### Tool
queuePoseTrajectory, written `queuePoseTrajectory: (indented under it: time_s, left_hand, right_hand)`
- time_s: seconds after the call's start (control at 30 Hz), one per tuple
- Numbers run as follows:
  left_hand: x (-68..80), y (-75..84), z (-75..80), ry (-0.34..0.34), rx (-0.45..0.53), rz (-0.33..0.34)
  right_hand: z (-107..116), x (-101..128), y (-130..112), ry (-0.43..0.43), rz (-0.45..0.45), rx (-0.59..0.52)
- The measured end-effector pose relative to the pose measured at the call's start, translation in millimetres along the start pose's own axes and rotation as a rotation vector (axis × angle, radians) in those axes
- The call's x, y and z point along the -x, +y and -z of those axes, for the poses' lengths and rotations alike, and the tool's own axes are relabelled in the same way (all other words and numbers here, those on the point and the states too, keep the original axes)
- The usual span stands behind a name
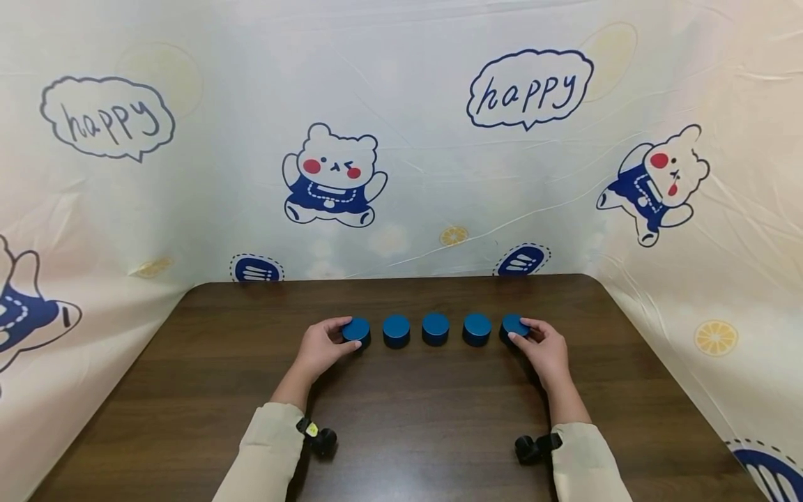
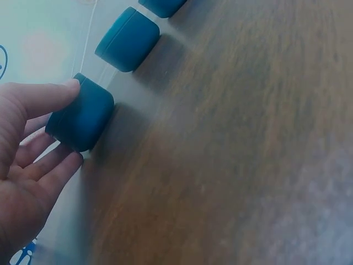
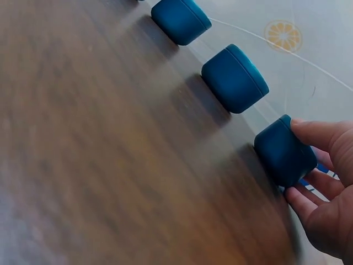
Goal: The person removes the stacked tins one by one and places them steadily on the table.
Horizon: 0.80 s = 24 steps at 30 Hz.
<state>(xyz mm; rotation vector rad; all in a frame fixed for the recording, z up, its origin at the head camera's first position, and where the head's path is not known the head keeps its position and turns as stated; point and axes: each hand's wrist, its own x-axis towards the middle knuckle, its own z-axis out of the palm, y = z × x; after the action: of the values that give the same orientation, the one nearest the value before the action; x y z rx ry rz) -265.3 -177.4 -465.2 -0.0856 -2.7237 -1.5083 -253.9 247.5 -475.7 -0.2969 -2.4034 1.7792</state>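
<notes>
Five blue round blocks in row, centre of head frame, on dark wooden table (image 1: 188,390). Left hand (image 1: 321,348) pinches leftmost block (image 1: 357,330); right hand (image 1: 547,348) pinches rightmost block (image 1: 513,325). Risk: sideways nudge knocks neighbouring block (image 1: 396,330), breaks row spacing.

In the head view the left hand (image 1: 323,346) covers the near side of the leftmost blue cylinder (image 1: 357,330), and the right hand (image 1: 544,346) hides the near flank of the rightmost blue cylinder (image 1: 513,325) — where the fingertips meet the table cannot be told. The left wrist view cuts the palm at its lower edge, and beyond the grip a third cylinder (image 2: 163,5) is clipped at the top. The wooden table (image 3: 99,154) (right wrist view) is smeared with blur.
</notes>
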Motion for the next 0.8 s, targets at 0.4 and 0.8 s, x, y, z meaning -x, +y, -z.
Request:
queuePoseTrajectory:
  time_s: [0.4, 0.8]
  left_hand:
    - [8.2, -0.3, 5.7, -0.01, 0.049, -0.011]
    - [28.2, -2.6, 17.7, 0.009, 0.028, -0.023]
  right_hand:
    - [0.7, -0.5, -0.7, -0.028, 0.02, 0.05]
    - [8.2, 8.5, -6.6, -0.029, 0.03, 0.105]
